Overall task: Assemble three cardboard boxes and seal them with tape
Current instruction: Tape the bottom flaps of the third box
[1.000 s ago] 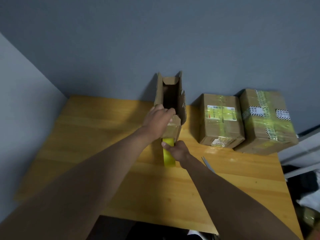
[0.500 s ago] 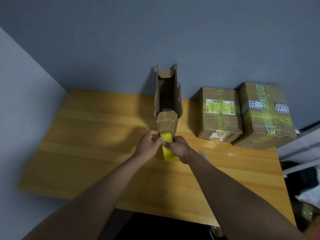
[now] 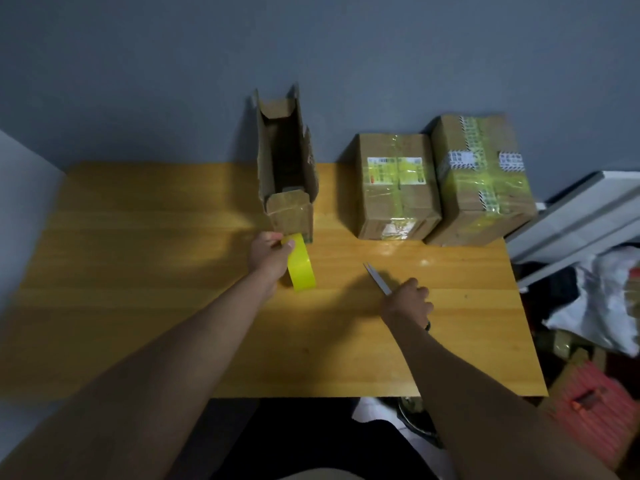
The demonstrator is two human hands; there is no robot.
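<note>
A narrow open cardboard box (image 3: 287, 174) stands upright at the back of the wooden table (image 3: 138, 271), its top flaps raised. Just in front of it my left hand (image 3: 268, 254) grips a yellow tape roll (image 3: 301, 266), and tape runs from the roll to the box's front face. My right hand (image 3: 408, 303) lies further right on the table, fingers curled round the handles of a pair of scissors (image 3: 377, 278) whose blades point toward the box. Two taped boxes, a smaller one (image 3: 396, 188) and a larger one (image 3: 481, 178), sit at the back right.
A grey wall rises behind the table. Off the table's right edge lie white panels (image 3: 581, 216), a white plastic bag (image 3: 602, 303) and a red item (image 3: 588, 403) on the floor. The left half of the table is bare wood.
My right hand let go of the tape and moved right onto the scissors. The left hand now holds the roll alone. The camera view shifted slightly.
</note>
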